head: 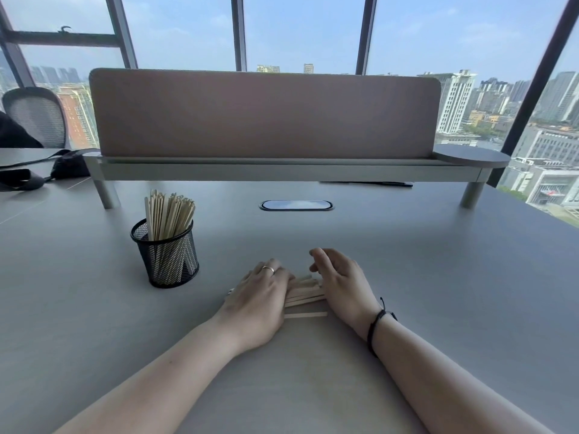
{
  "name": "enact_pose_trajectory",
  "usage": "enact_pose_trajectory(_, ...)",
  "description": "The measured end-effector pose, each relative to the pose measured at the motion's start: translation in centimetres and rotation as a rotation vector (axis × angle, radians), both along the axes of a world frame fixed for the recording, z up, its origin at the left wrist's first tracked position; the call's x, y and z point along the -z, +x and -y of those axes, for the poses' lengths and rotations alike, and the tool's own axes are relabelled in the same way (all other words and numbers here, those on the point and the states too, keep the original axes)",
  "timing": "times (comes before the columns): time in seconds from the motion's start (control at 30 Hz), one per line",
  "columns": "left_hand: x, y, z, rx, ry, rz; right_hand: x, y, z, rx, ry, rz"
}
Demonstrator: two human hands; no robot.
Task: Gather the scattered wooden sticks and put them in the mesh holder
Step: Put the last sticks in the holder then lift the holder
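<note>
Left hand (261,299): palm down on the grey desk (438,277), fingers laid flat and close together over the left ends of a small pile of wooden sticks (305,296), pressing on them rather than curling round them; a ring (268,269) on one finger. Right hand (341,280): set on its edge at the right side of the same pile, palm turned toward the left hand, fingers loosely bent and parted, tips raised above the far end of the pile; it holds nothing. A dark cord bracelet (377,324) sits at the right wrist. The pile lies between the two hands, sticks roughly parallel and running left to right, one stick (305,315) lying a little apart on the near side. Mesh holder (166,255): black, round, upright on the desk to the left of and beyond the hands, apart from them, already filled with many sticks (169,214) standing on end and fanning above its rim. Beyond: an oval cable port (296,205) in the desk surface; a raised shelf on short legs (282,170) carrying a brown divider panel (266,114); a dark pen-like item under the shelf at right, too small to tell. Far left: a black bag with straps (62,167) and a mesh-backed chair (36,115). Windows behind show city buildings and sky.
</note>
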State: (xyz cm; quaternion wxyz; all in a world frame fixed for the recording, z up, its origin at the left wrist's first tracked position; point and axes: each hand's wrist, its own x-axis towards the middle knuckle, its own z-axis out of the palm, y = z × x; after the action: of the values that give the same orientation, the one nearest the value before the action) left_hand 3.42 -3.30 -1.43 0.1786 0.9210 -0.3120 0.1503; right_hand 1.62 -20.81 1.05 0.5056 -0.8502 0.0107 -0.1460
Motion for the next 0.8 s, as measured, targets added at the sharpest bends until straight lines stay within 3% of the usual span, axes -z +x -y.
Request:
enact_pose_trajectory(0.13,0.1,0.0,-0.5,-0.008,-0.102,0.063,0.1,0.1,0.3,0.035,0.04,0.011)
enact_pose_trajectory(0.23,-0.4,0.4,-1.0,-0.111,-0.292,0.133,0.3,-0.1,0.4,0.015,-0.057,0.035)
enact_pose_trajectory(0.4,-1.6,1.2,-2.4,-0.296,-0.611,0.197,0.7,-1.3,0.6,-0.24,-0.639,-0.058)
enact_pose_trajectory(0.47,-1.7,1.3,-2.9,-0.293,-0.693,0.176,0.9,-1.5,0.5,-0.318,-0.764,-0.055)
enact_pose_trajectory(0.8,-1.6,0.9,-3.4,-0.087,-0.53,0.195,0.2,-0.8,1.7,-0.255,-0.647,-0.039)
